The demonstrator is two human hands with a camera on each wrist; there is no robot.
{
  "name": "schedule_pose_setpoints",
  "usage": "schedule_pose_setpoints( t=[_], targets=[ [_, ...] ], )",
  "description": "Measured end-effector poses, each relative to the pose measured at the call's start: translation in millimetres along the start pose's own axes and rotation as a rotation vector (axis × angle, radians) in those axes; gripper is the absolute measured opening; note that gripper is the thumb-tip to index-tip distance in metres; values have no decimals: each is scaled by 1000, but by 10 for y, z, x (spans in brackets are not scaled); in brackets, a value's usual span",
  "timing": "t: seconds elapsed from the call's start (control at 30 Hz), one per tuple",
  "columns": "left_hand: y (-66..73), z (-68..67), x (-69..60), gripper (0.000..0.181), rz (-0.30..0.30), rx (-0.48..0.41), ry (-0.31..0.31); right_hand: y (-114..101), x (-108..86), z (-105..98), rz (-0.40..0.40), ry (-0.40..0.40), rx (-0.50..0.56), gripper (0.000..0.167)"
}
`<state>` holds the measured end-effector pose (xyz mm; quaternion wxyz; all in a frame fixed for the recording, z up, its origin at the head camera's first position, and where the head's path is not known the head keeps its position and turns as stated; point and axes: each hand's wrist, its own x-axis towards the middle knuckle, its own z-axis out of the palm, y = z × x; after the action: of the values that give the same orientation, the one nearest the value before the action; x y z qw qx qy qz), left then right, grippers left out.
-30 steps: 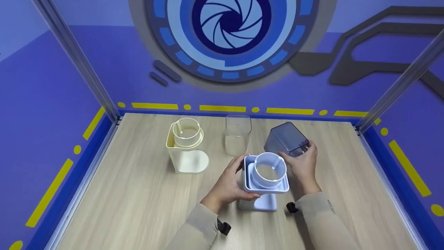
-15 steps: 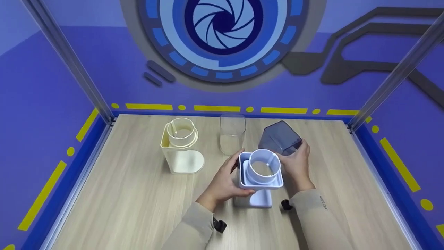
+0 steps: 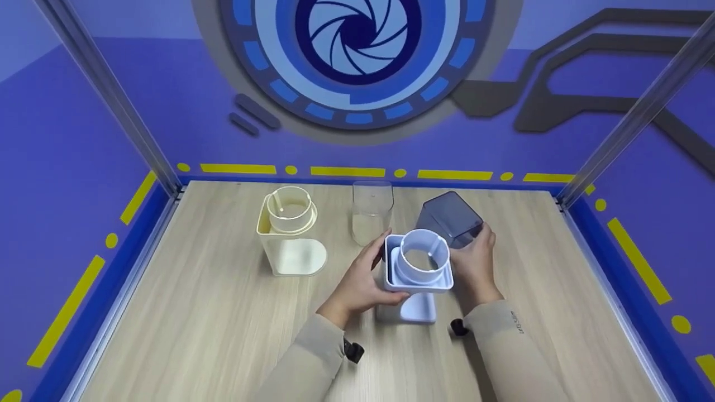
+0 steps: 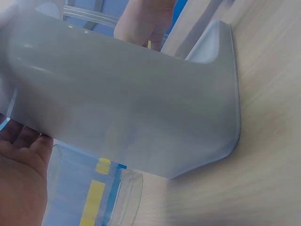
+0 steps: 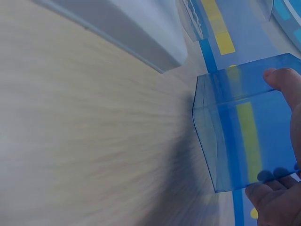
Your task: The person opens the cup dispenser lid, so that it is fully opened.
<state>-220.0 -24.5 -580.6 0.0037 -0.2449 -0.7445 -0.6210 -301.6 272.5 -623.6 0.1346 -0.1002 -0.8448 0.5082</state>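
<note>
My left hand (image 3: 360, 282) grips the upper part of a light-blue plastic dispenser stand (image 3: 419, 285), thumb on the near side. The stand has a square top, a round collar and a flat foot; in the left wrist view its smooth body (image 4: 122, 94) fills the middle. My right hand (image 3: 477, 265) holds a smoky see-through square container (image 3: 449, 218) just behind and right of the stand. The right wrist view shows thumb and fingers on opposite sides of this container (image 5: 249, 136). Whether the stand's foot touches the table, I cannot tell.
A cream stand (image 3: 276, 251) of similar build, its foot rounded, is upright at the left back. Between it and the smoky container is a clear see-through container (image 3: 372, 198). The wooden table (image 3: 223, 335) is bordered by blue panels (image 3: 72, 167) and metal posts.
The light-blue stand in my left hand has moved slightly away from me, closer to the smoky container. My right hand keeps its hold. The head view has shifted a little.
</note>
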Motion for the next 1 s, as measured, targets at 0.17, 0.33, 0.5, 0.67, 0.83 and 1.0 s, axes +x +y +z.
schedule_pose_setpoints(
  t=[0.17, 0.33, 0.5, 0.67, 0.83, 1.0],
  targets=[
    [4, 3, 4, 133, -9, 16, 5, 29, -2, 2, -13, -22, -56, 139],
    [10, 31, 18, 134, -14, 38, 1, 50, -23, -40, -20, -31, -40, 135],
    [24, 60, 3, 139, -47, 61, -21, 55, -65, -155, -20, -72, -71, 134],
    [126, -94, -99, 139, -52, 129, -45, -64, -102, -413, 7, -155, -100, 143],
    [435, -558, -330, 130, -34, 218, 29, -232, -118, -790, -69, -137, -134, 132],
    [735, -1071, -561, 124, 68, 324, 175, -241, -92, -1138, -195, -41, -159, 88]
  ],
)
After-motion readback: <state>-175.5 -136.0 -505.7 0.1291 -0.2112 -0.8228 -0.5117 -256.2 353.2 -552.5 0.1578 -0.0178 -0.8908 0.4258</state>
